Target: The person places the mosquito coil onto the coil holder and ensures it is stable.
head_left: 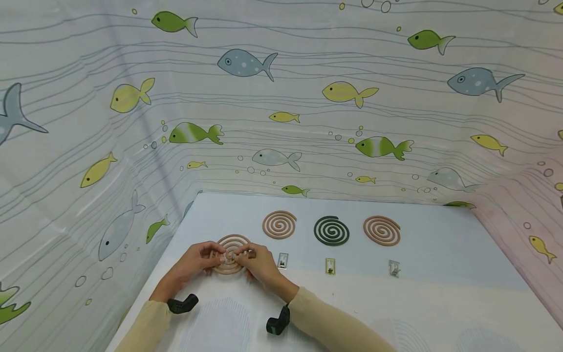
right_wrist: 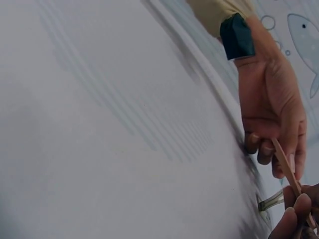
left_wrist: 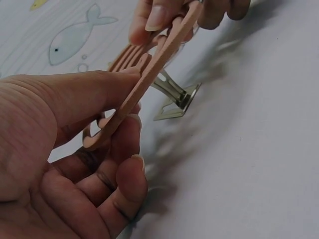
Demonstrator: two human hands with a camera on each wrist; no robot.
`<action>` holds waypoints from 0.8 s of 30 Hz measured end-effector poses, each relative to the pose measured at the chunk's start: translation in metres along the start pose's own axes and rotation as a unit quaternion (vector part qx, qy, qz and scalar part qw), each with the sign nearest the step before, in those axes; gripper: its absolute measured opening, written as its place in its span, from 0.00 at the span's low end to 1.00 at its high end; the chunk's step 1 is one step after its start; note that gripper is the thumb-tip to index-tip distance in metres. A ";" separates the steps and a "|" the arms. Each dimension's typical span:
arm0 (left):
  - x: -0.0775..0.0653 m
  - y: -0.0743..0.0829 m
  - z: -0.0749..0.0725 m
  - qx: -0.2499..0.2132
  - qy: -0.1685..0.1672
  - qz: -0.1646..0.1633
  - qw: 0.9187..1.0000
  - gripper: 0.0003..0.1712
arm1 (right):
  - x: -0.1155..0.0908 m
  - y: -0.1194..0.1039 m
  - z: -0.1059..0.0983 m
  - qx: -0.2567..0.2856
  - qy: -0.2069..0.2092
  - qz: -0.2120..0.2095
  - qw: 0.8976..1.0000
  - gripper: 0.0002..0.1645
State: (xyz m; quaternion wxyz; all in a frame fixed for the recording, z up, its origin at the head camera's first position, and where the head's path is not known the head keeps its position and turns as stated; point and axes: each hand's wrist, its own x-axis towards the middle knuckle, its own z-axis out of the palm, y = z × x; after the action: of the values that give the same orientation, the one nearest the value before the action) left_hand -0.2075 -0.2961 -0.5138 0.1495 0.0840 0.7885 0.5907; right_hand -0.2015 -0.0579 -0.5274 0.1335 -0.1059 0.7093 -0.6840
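Observation:
A light brown mosquito coil point(head_left: 227, 269) is held between both hands at the left of the table. My left hand point(head_left: 195, 261) pinches its left edge, thumb on top and fingers beneath, as the left wrist view shows. The right hand point(head_left: 263, 266) grips the coil near its centre and far side. In the left wrist view the coil point(left_wrist: 158, 62) is tilted, and a small metal coil stand point(left_wrist: 180, 99) is under it, its flat base close over the white table. The stand's upper end is hidden behind the coil.
Along the back of the table lie a brown coil point(head_left: 279, 225), a dark green coil point(head_left: 332, 231) and another brown coil point(head_left: 381, 231). Before them are three small metal stands: one on the left point(head_left: 283, 260), one in the middle point(head_left: 330, 266), one on the right point(head_left: 394, 268). Fish-print curtains surround the table.

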 end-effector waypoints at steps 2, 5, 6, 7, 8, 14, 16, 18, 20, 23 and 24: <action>0.001 0.001 0.000 0.004 0.001 -0.003 1.000 0.22 | -0.001 -0.001 0.000 0.000 0.001 -0.001 1.000 0.09; 0.001 0.002 0.001 0.012 -0.001 -0.003 1.000 0.22 | -0.001 -0.001 -0.001 0.001 0.001 0.004 1.000 0.09; 0.001 0.003 0.001 0.014 -0.001 -0.003 1.000 0.22 | -0.001 -0.001 -0.001 0.001 0.002 0.007 1.000 0.09; 0.001 0.004 0.001 0.014 0.001 -0.004 1.000 0.22 | -0.001 -0.001 -0.001 0.001 0.003 0.009 1.000 0.09; 0.001 0.004 0.001 0.016 -0.001 -0.002 1.000 0.22 | 0.000 -0.001 -0.001 0.002 0.003 0.010 1.000 0.09; -0.001 0.005 0.001 0.012 0.004 -0.001 1.000 0.22 | 0.003 0.000 0.000 -0.003 0.002 0.009 1.000 0.09; -0.001 0.004 0.001 0.010 0.005 -0.001 1.000 0.22 | 0.003 0.000 0.000 -0.005 0.003 0.011 1.000 0.08; -0.001 0.004 0.001 0.008 0.004 -0.002 1.000 0.22 | 0.004 0.000 0.000 -0.006 0.005 0.012 1.000 0.08; -0.001 0.003 0.001 0.007 0.005 0.000 1.000 0.22 | 0.004 -0.001 0.000 -0.007 0.006 0.014 1.000 0.08; 0.000 0.002 0.001 0.006 0.009 0.005 1.000 0.22 | 0.004 -0.001 0.000 -0.007 0.009 0.013 1.000 0.08; 0.001 0.002 0.002 0.005 0.010 0.008 1.000 0.21 | 0.004 -0.002 0.000 -0.006 0.011 0.012 1.000 0.09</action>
State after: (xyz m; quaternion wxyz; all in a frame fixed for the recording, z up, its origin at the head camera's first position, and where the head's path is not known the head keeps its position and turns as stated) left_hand -0.2075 -0.2939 -0.5124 0.1364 0.0848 0.7922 0.5887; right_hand -0.2056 -0.0593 -0.5260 0.1334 -0.0908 0.7162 -0.6790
